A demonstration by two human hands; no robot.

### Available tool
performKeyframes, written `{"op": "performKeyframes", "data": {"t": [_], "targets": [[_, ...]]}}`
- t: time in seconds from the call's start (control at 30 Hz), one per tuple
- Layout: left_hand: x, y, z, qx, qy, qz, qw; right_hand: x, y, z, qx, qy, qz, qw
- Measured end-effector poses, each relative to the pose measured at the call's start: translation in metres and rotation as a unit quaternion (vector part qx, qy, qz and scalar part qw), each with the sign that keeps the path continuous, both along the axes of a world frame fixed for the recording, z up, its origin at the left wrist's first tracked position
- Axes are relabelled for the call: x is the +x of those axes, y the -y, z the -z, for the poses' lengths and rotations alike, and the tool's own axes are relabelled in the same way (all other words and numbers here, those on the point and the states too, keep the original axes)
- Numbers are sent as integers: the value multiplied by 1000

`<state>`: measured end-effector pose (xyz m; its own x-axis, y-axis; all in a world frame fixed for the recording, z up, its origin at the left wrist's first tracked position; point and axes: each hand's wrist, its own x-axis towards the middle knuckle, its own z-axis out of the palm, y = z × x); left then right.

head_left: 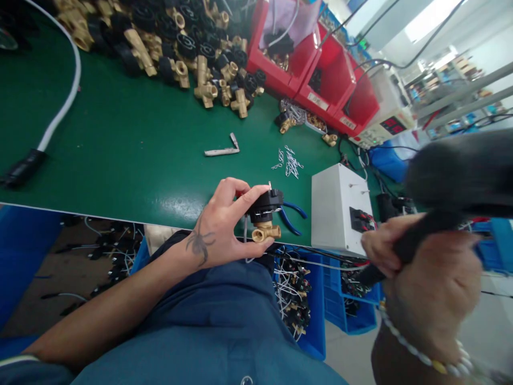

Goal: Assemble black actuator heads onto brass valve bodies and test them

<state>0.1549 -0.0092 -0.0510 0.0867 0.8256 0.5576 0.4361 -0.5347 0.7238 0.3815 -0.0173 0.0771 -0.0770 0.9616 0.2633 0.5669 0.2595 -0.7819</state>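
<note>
My left hand (pixel 224 224) is closed around a valve assembly (pixel 264 216) made of a black round cap on a brass fitting, held just past the near edge of the green table (pixel 120 155). A thin wire hangs below it. Close to the camera at the right, my right hand (pixel 425 278) is wrapped round the black handle of a dark, blurred tool (pixel 452 182). A bead bracelet shows on that wrist.
A heap of brass fittings and black caps (pixel 180 43) lies at the table's far side, beside red bins (pixel 316 64). Blue-handled pliers (pixel 292 216), small metal clips (pixel 290 163), a white box (pixel 339 208) and a white cable (pixel 64 101) are on the table. Blue bins (pixel 308 299) stand below.
</note>
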Motion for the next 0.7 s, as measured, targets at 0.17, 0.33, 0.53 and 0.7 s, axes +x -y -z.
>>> {"op": "performKeyframes", "data": {"t": [0.17, 0.33, 0.53, 0.7], "targets": [[0, 0, 1, -1, 5, 1, 1000, -3, 1, 10, 5, 101, -49, 994], [1, -1, 2, 6, 13, 5, 1000, 5, 4, 6, -66, 118, -37, 990], [1, -1, 4, 8, 18, 13, 1000, -2, 4, 13, 4, 76, -37, 996], [2, -2, 3, 9, 14, 16, 1000, 6, 4, 4, -111, 160, -36, 980]]}}
